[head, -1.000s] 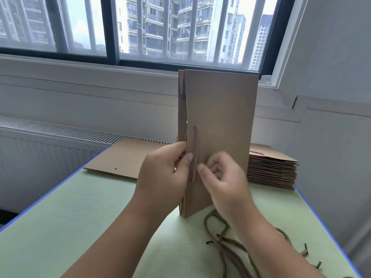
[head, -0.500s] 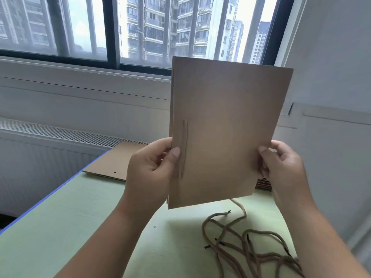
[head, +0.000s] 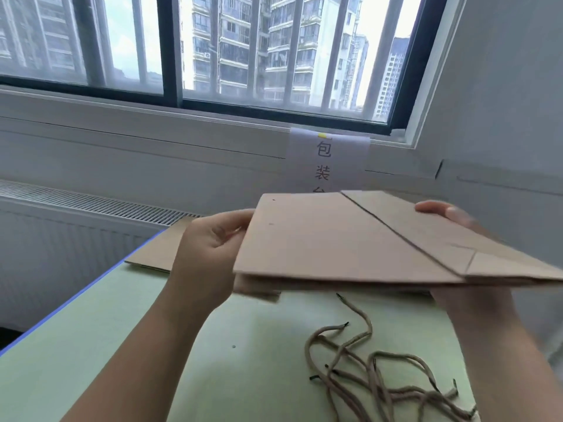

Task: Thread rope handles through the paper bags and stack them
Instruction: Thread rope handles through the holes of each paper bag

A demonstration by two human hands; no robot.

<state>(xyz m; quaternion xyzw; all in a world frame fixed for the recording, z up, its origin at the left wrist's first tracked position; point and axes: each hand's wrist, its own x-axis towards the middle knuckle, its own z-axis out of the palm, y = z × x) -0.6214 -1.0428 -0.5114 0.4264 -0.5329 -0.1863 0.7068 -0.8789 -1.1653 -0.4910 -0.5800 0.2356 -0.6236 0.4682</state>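
Observation:
A flat brown paper bag point(head: 350, 239) is held nearly level above the green table point(head: 91, 345), folded bottom flap facing up at the right. My left hand point(head: 210, 248) grips its left edge, near two small punched holes. My right hand point(head: 457, 287) holds the right end, fingers over the far edge and palm underneath. A tangle of brown rope handles point(head: 374, 370) lies on the table below the bag.
More flat brown bags point(head: 152, 257) lie at the table's far left, partly behind my left hand. A paper sign point(head: 327, 159) hangs on the wall under the window. A radiator grille point(head: 91, 202) runs along the left. The table's blue edge slants down the left.
The bag has swung from upright to nearly flat and moved right. My right hand went from pinching the rope at the bag's face to holding the bag's right end.

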